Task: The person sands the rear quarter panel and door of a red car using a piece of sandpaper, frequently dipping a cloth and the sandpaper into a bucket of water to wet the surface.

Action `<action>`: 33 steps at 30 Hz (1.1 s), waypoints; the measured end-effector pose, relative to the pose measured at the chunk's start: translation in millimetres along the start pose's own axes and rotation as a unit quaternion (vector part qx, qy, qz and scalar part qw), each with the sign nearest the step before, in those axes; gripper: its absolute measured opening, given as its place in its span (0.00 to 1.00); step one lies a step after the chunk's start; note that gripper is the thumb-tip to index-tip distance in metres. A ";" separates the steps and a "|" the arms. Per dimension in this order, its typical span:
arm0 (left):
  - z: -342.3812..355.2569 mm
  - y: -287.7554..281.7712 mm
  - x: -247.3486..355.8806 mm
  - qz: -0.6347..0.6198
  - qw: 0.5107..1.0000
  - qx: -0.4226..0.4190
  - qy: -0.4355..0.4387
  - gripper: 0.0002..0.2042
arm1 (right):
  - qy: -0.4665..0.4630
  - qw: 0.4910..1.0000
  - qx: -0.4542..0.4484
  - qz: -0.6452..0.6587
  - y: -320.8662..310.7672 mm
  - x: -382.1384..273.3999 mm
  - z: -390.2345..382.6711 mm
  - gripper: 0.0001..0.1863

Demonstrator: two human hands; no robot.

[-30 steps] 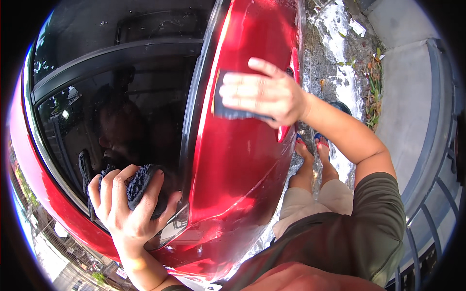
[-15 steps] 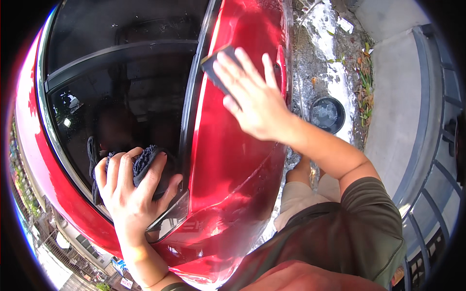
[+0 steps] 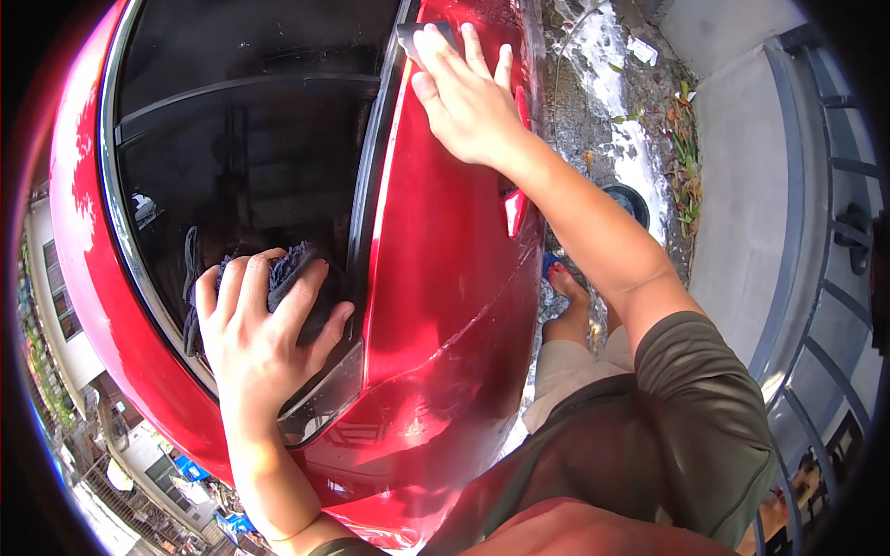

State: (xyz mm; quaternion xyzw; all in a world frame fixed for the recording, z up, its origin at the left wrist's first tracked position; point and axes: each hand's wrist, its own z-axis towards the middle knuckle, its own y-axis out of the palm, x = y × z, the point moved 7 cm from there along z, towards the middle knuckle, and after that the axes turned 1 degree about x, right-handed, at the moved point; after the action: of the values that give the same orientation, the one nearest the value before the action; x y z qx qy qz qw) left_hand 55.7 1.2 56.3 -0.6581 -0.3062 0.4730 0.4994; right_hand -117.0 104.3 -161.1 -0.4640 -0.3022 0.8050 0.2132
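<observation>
My left hand point(image 3: 260, 347) is closed over a bunched dark blue fluffy cloth point(image 3: 285, 275), which rests against the dark side window point(image 3: 250, 167) of a red car. Part of the cloth hangs out past the fingers on the left. On the red door panel point(image 3: 422, 269), my right hand point(image 3: 468, 97) lies stretched out, pressing a thin dark grey rectangular pad point(image 3: 408, 39) flat beneath its fingers. The pad sits beside the black window trim; most of it is hidden under the hand. A red door handle point(image 3: 514, 211) shows below my right forearm.
A small glass pane point(image 3: 324, 398) lies at the window's near corner. Right of the car, a dark bucket point(image 3: 630, 199) stands on wet ground with white foam point(image 3: 635, 162). Leaves point(image 3: 686, 176) line a grey wall point(image 3: 742, 222), with a metal gate point(image 3: 839, 306) beyond.
My right hand has slid forward along the door panel, taking the grey pad with it. The left hand stays on the window with the cloth. More of the door handle now shows.
</observation>
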 end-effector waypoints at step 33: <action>-6.8 6.8 3.5 0.000 1.000 -0.016 -0.004 0.20 | 0.026 0.998 -0.040 0.044 -3.0 -31.0 -8.5 0.37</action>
State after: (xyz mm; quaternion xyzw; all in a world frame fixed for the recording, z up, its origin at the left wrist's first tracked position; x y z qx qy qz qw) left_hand 62.9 -0.3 49.1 -0.6640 -0.3153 0.4710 0.4877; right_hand -94.5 89.7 -143.1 -0.5059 -0.3080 0.7884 0.1662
